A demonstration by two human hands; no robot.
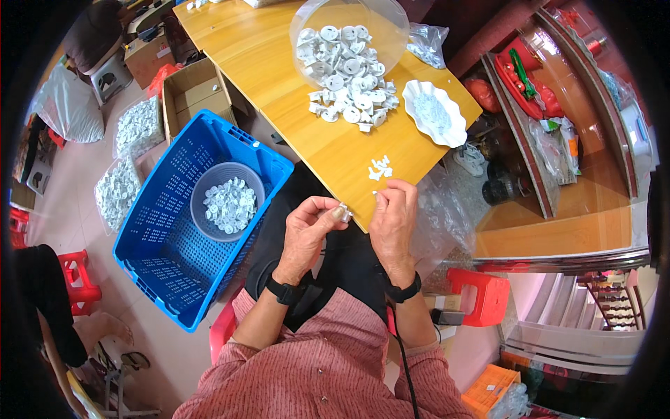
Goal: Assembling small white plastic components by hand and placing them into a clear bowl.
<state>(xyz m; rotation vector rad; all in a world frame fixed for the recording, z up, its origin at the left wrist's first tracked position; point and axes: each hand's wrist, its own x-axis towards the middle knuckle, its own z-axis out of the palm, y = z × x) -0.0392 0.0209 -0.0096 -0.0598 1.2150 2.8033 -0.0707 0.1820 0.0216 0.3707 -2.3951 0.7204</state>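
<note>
Over the table's near corner, my left hand point(307, 230) is closed on a small white plastic part point(345, 215), gripped between thumb and fingers. My right hand point(393, 223), just to the right, pinches a tiny white piece point(375, 192) at its fingertips. A few small white pieces point(380, 167) lie on the wooden table point(293, 119) beyond that hand. Farther back, a pile of round white plastic parts point(356, 98) spills from a tipped clear tub point(302, 35). Beside it, a scalloped white dish point(453, 135) holds many tiny clear or whitish pieces.
Left of my legs, a blue crate point(153, 279) contains a round grey bowl point(202, 223) of white parts. Behind it stand an open cardboard box point(174, 105) and bags of white parts point(118, 192). Red stools point(481, 297) and wooden shelving point(516, 140) flank the space. A person point(91, 35) sits far left.
</note>
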